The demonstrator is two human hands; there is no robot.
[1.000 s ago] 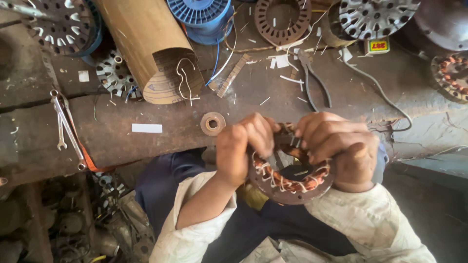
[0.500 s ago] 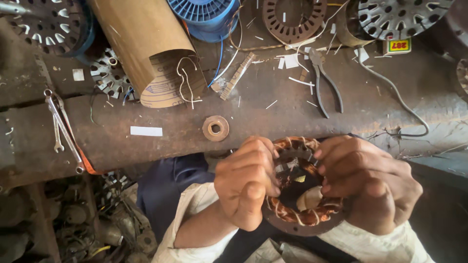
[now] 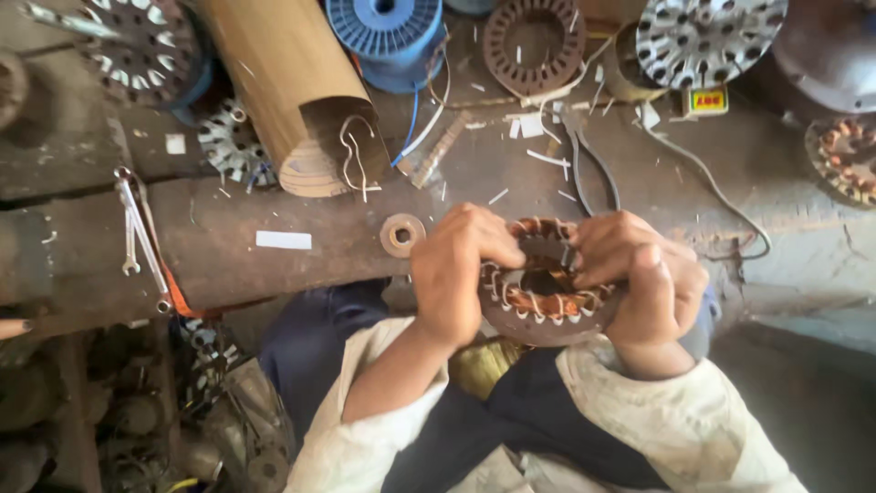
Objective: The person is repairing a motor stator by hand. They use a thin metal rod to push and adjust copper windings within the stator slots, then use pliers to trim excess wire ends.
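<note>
Stator: round brown metal stator ring with copper windings (image 3: 546, 297), held just off the bench's near edge.
Left hand (image 3: 456, 269): fingers curled tight on the rim at 9 o'clock.
Right hand (image 3: 643, 278): closed on the rim at 3 o'clock.
Bench: small rusty washer (image 3: 402, 235) at 10 o'clock, near the left hand; blue wire spool (image 3: 383, 27) at 11 o'clock, well apart.

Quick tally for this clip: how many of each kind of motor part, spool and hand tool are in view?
Wound stators: 2, one held by the left hand and right hand, one at the right edge
Bare slotted rings: 4
Blue wire spool: 1
Wrenches: 2
Pliers: 1
Total: 10
</note>
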